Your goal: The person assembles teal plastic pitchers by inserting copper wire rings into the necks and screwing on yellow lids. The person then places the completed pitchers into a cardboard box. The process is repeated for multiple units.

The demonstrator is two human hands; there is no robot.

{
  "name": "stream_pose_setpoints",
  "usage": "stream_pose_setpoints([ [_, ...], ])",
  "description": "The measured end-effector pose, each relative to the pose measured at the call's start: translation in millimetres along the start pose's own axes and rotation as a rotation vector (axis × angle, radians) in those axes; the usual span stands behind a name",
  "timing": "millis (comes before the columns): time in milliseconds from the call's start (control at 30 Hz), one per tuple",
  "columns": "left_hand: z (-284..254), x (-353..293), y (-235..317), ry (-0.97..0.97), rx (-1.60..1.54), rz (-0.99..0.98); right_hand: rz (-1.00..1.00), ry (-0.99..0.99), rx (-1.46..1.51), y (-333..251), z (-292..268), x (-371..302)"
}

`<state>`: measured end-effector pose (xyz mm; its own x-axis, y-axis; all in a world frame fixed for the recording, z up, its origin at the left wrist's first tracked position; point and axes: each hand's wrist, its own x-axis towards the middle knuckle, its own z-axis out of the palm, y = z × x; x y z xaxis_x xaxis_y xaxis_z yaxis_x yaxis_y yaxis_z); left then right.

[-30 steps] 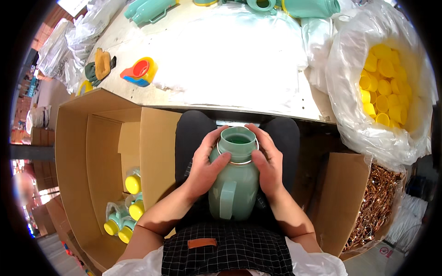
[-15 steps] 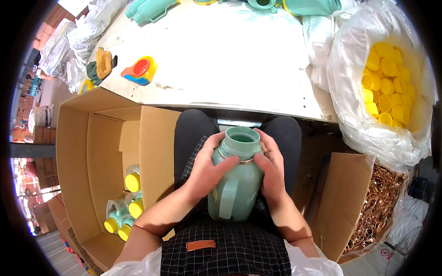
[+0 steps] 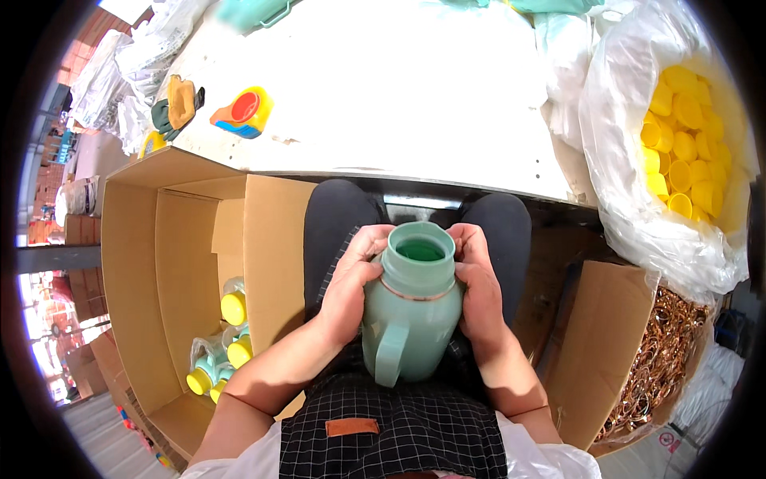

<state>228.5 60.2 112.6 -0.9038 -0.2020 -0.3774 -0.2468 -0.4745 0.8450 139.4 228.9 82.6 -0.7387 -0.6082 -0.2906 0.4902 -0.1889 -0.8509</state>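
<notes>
Beside the white table (image 3: 319, 153), 2 hands (image 3: 348, 286) (image 3: 480, 286) clasp a green jug (image 3: 419, 323).

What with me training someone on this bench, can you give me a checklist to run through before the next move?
1. Left hand on the green bottle: ok, at its left side by the neck.
2. Right hand on the bottle: ok, at the opposite side.
3. Copper-coloured ring seated all round: cannot tell; its front shows below the neck, its back is hidden.
4. Mouth uncovered: ok.
5. Handle free of the hands: ok.
6. Bottle's base supported: cannot tell, underside hidden.
</notes>
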Motion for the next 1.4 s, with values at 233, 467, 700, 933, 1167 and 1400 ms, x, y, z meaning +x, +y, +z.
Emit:
stream_pose_setpoints([
  [233,-25,22,-2,-0.214,-0.129,-0.180,0.151,-0.410,0.302,3,-12,36],
  [467,4,53,6,-0.269,-0.169,-0.334,0.028,-0.417,0.419,20,-34,36],
  [700,-12,23,-35,0.362,0.413,0.276,-0.475,-0.005,-0.475,-89,-35,-24],
  [933,12,-26,-6,-0.096,-0.586,-0.350,-1.105,-0.127,-0.756,-77,0,-55],
  [1167,-32,-3,-9,0.247,-0.209,-0.008,-0.798,0.589,0.140,-213,-197,112],
  [1400,-29,14,-28,0.220,-0.344,-0.249,-0.719,0.693,0.529,-267,-374,242],
])
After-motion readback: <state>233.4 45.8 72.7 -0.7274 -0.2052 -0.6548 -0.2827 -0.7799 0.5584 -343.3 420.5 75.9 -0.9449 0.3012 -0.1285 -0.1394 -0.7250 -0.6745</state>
